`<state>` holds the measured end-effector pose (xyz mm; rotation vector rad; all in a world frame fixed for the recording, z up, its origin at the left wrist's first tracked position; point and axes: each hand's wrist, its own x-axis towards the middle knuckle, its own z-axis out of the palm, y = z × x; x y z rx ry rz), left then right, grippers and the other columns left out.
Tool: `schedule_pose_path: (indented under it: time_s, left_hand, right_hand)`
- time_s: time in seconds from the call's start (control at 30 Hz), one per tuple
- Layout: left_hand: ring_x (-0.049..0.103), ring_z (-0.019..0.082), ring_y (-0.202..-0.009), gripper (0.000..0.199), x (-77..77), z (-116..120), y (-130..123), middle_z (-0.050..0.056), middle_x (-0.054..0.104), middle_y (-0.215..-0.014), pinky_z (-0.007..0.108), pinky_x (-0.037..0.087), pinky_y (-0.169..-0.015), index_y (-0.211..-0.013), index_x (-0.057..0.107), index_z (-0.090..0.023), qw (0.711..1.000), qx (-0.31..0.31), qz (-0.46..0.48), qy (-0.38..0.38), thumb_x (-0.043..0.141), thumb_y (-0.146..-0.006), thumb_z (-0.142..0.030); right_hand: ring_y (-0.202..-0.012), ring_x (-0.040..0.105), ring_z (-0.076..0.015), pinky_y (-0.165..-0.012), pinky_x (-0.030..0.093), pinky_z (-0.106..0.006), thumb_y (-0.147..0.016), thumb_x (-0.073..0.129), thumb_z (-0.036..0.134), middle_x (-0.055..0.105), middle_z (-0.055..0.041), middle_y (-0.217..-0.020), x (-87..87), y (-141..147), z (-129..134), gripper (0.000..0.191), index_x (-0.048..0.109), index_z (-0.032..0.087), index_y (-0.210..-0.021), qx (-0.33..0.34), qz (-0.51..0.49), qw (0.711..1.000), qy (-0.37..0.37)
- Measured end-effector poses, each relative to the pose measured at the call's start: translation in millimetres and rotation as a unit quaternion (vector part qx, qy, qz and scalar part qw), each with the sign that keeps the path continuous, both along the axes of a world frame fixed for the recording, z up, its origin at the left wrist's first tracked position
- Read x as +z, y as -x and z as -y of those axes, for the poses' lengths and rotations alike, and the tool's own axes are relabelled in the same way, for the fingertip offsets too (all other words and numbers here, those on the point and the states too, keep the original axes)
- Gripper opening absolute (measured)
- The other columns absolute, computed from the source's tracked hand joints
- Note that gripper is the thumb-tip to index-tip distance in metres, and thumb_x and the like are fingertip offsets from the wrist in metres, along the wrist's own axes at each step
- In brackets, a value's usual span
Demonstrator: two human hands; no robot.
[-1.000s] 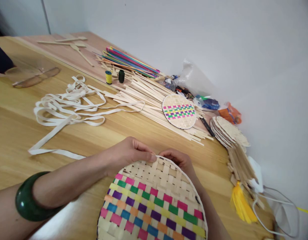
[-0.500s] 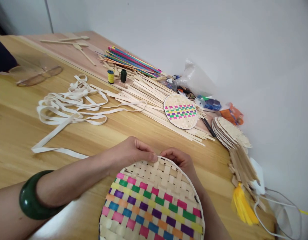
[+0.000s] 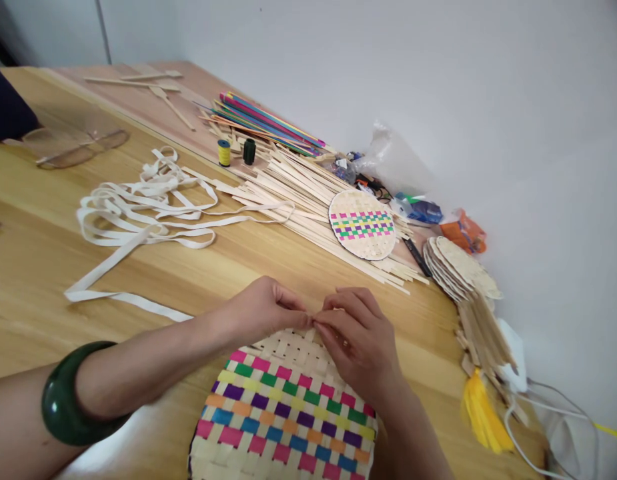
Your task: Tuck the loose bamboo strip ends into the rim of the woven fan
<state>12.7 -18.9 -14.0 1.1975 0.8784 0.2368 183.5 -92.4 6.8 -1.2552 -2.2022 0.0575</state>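
Note:
A round woven fan panel [image 3: 283, 417] of pale strips with pink, green, yellow, purple, orange and blue bands is tilted toward me. My left hand [image 3: 275, 308] pinches its top edge between thumb and fingers. Right beside it, my right hand [image 3: 361, 333] is closed in a pinch, its fingertips meeting the left thumb at the rim. Whatever lies between the right fingertips is too small to make out, and that hand hides the panel's upper right edge. White ribbon [image 3: 143, 303] runs across the table and passes behind my left forearm, which wears a green bangle [image 3: 63, 393].
Pale strips [image 3: 298, 193] and coloured strips [image 3: 268, 120] lie toward the wall, with a finished woven disc [image 3: 363, 227] on top. Yellow and dark thread spools [image 3: 224, 153] stand nearby. Stacked fans [image 3: 461, 267], a yellow tassel [image 3: 481, 410] and white cables are at right; glasses [image 3: 83, 150] at left.
My right hand has come from behind the panel's edge round to its front, up against the left fingertips. The panel has shifted slightly left and down.

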Motion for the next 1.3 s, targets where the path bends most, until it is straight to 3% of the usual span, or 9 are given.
schedule_pose_path:
  time_s: [0.1, 0.2, 0.37, 0.5, 0.57, 0.67, 0.77, 0.9, 1.3]
  left_hand:
    - [0.048, 0.011, -0.056, 0.019, 2.0, 1, -1, -0.002, 0.061, -0.057, 0.021, 0.034, -0.052, -0.064, 0.073, -0.016, 1.0, 0.014, -0.005, -0.027, 0.069, -0.065, -0.034]
    - [0.046, 0.011, -0.053, 0.019, 3.4, 0, -1, -0.002, 0.061, -0.057, 0.021, 0.032, -0.048, -0.065, 0.073, -0.015, 0.998, 0.034, -0.023, -0.048, 0.068, -0.065, -0.034]
    - [0.046, 0.01, -0.052, 0.019, 0.0, -3, -1, -0.002, 0.061, -0.056, 0.021, 0.033, -0.047, -0.065, 0.074, -0.014, 0.996, 0.058, -0.029, -0.06, 0.069, -0.065, -0.033]
    - [0.053, 0.013, -0.057, 0.021, -1.5, -5, 0, 0.001, 0.067, -0.063, 0.021, 0.039, -0.051, -0.068, 0.074, -0.014, 0.996, 0.068, -0.018, -0.061, 0.07, -0.066, -0.034]
    - [0.052, 0.012, -0.056, 0.022, -0.4, -5, 0, 0.001, 0.067, -0.062, 0.021, 0.038, -0.05, -0.068, 0.074, -0.014, 0.995, 0.067, -0.018, -0.067, 0.07, -0.067, -0.035]
    - [0.05, 0.012, -0.055, 0.02, 2.4, -4, 0, 0.0, 0.066, -0.061, 0.021, 0.036, -0.049, -0.067, 0.074, -0.014, 0.994, 0.064, -0.025, -0.081, 0.068, -0.068, -0.033]
    - [0.052, 0.012, -0.058, 0.021, 4.3, -3, 1, 0.0, 0.067, -0.064, 0.021, 0.037, -0.052, -0.069, 0.075, -0.014, 0.994, 0.064, -0.021, -0.086, 0.067, -0.068, -0.033]
    - [0.05, 0.012, -0.057, 0.023, 4.3, -3, 0, 0.0, 0.066, -0.063, 0.021, 0.036, -0.052, -0.069, 0.075, -0.014, 0.994, 0.062, -0.028, -0.086, 0.067, -0.068, -0.035]
    - [0.049, 0.012, -0.058, 0.021, 4.2, -3, 1, 0.0, 0.064, -0.061, 0.022, 0.036, -0.052, -0.066, 0.074, -0.014, 0.993, 0.05, -0.027, -0.105, 0.064, -0.067, -0.032]
  right_hand:
    - [-0.088, 0.055, -0.0202, -0.08, 0.052, -0.038, -0.082, 0.058, 0.004, 0.063, -0.0059, -0.085, 4.9, 5, 6, 0.017, 0.061, 0.019, -0.089, 0.002, -0.032, 0.999, -0.039]
    - [-0.091, 0.058, -0.0196, -0.075, 0.052, -0.035, -0.082, 0.058, 0.003, 0.06, -0.0063, -0.091, 10.5, 6, 15, 0.019, 0.06, 0.019, -0.092, -0.057, -0.158, 0.984, -0.054]
    - [-0.062, 0.06, -0.0125, -0.049, 0.048, -0.023, -0.092, 0.044, 0.008, 0.06, 0.0004, -0.072, 13.6, 13, 29, 0.018, 0.054, 0.023, -0.098, -0.064, -0.342, 0.931, 0.107]
    - [-0.045, 0.049, -0.0087, -0.042, 0.04, -0.023, -0.088, 0.051, 0.01, 0.055, 0.0017, -0.065, 21.9, 21, 38, 0.014, 0.062, 0.02, -0.09, -0.121, -0.373, 0.919, -0.049]
    - [-0.046, 0.05, -0.0089, -0.042, 0.039, -0.024, -0.087, 0.054, 0.011, 0.057, 0.0008, -0.067, 24.8, 20, 37, 0.013, 0.063, 0.02, -0.089, -0.166, -0.357, 0.915, -0.088]
    - [-0.058, 0.058, -0.0115, -0.05, 0.044, -0.023, -0.087, 0.055, 0.014, 0.062, -0.0008, -0.073, 21.9, 14, 29, 0.012, 0.064, 0.021, -0.09, -0.219, -0.239, 0.945, -0.03]
    - [-0.064, 0.06, -0.0129, -0.056, 0.047, -0.023, -0.089, 0.053, 0.016, 0.065, -0.0026, -0.077, 11.2, 6, 18, 0.012, 0.064, 0.02, -0.089, -0.199, -0.115, 0.973, 0.029]
    - [-0.069, 0.062, -0.0141, -0.062, 0.047, -0.024, -0.089, 0.055, 0.015, 0.069, -0.0033, -0.078, -2.1, 0, 12, 0.013, 0.067, 0.019, -0.092, -0.164, -0.024, 0.986, 0.023]
    - [-0.061, 0.057, -0.0136, -0.058, 0.042, -0.024, -0.088, 0.055, 0.012, 0.065, -0.0017, -0.067, -2.0, 7, 11, 0.012, 0.066, 0.016, -0.085, -0.143, 0.027, 0.989, 0.016]
